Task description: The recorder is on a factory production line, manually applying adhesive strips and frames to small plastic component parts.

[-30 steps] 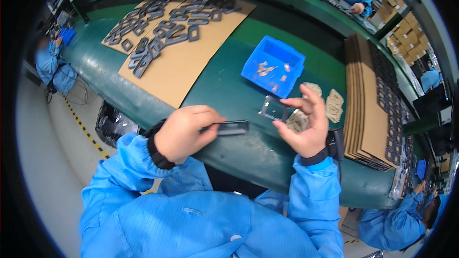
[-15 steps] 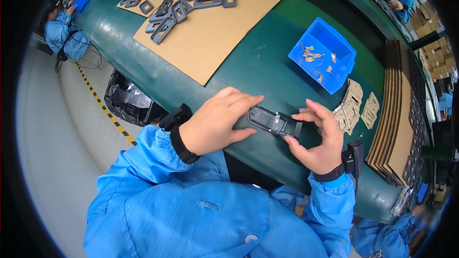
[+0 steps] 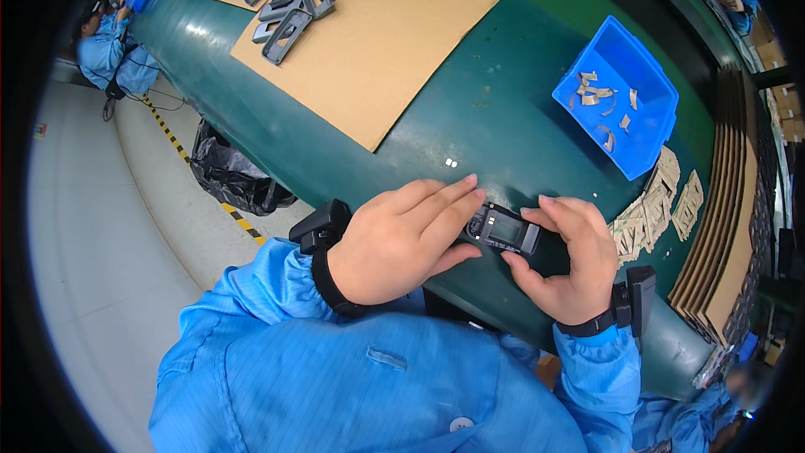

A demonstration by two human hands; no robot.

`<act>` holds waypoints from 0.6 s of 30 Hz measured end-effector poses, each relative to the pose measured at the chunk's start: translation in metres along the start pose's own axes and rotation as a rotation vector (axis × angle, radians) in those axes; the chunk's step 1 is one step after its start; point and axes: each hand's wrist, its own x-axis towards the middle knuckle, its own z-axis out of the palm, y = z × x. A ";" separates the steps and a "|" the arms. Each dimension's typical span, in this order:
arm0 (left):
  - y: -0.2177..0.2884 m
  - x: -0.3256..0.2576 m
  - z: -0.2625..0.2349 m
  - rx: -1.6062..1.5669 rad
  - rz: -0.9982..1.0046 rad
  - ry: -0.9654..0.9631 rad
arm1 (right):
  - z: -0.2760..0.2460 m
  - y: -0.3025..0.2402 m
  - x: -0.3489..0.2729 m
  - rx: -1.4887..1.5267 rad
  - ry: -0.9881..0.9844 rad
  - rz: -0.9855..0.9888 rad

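A small black plastic housing with a grey rectangular window lies close to the near edge of the green table, between my hands. My left hand is at its left end, fingertips and thumb on either side of that end and covering part of it. On the other side my right hand grips the right end between thumb and forefinger. Two tiny white pieces lie on the table just beyond my left fingers.
A blue bin holds several tan strips. Beside it lie piles of beige adhesive pieces and a stack of cardboard sheets. Dark frames cover a brown cardboard sheet. A black bag stands left of the table; other people sit nearby.
My view has shifted, so both hands and the housing appear slightly lower and further right. My left hand has closed in on the housing's left end, and its grey window shows more plainly.
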 end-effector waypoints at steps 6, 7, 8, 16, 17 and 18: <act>-0.001 0.005 0.001 0.058 0.038 -0.019 | 0.004 0.003 0.000 0.036 -0.005 0.036; -0.001 0.006 0.002 0.073 0.058 -0.016 | 0.004 0.004 0.001 0.036 -0.006 0.037; -0.002 0.008 0.003 0.072 0.059 -0.014 | 0.003 0.004 0.002 0.035 -0.007 0.043; 0.001 0.003 0.001 0.142 0.124 -0.077 | -0.002 -0.003 -0.005 -0.062 -0.050 0.035; 0.003 0.002 -0.003 0.175 0.138 -0.096 | 0.001 -0.003 -0.007 -0.035 -0.049 0.050; 0.004 0.003 -0.006 0.197 0.155 -0.113 | 0.002 -0.002 -0.007 -0.039 -0.032 0.032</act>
